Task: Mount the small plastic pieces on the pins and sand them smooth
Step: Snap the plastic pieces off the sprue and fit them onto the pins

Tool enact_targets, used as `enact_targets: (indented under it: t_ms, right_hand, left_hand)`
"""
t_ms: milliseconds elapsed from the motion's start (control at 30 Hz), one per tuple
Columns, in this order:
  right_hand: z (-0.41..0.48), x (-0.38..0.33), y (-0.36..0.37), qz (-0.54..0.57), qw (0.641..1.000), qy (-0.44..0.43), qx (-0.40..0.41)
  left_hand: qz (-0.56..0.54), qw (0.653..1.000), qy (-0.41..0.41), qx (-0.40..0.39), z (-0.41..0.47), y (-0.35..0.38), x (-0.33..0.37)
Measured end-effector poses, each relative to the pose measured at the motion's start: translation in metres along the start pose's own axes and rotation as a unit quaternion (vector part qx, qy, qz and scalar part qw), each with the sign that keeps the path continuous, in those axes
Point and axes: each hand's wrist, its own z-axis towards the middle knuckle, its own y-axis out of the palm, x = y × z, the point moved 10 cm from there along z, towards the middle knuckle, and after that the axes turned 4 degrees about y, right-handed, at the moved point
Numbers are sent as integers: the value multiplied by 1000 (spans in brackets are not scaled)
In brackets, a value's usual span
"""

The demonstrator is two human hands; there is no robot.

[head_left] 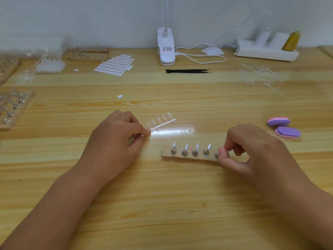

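Note:
My left hand (115,139) pinches the near end of a white plastic strip (162,121) that carries several small nail-shaped pieces; the strip lies on the table, pointing up to the right. A small wooden block (189,156) with several metal-based pins stands just right of centre. My right hand (252,150) has its fingers curled at the block's right end, thumb and forefinger pinching the rightmost pin, which they mostly hide. Two purple and pink sanding blocks (284,128) lie to the right of my right hand.
Black tweezers (187,71) lie at the back centre, near a white clip lamp (165,47) and its cable. A sheet of white stickers (115,64) and more wooden pin blocks (12,107) sit at the back left. A power strip (266,51) and loose clear sprues (259,73) are at the back right.

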Motion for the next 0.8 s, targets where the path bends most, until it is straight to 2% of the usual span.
enact_targets:
  t_ms: [300,600,800]
  right_hand:
    - [5,-11,3,-54,998,10,-15]
    - [3,-9,3,-39,999,22,-16]
    - [1,23,4,112,986,110,-46]
  left_hand:
    - [0,1000,3,2,0,0,0]
    - [3,1000,6,6,0,-1,1]
    - [-3,1000,-2,4,-1,-1,1]
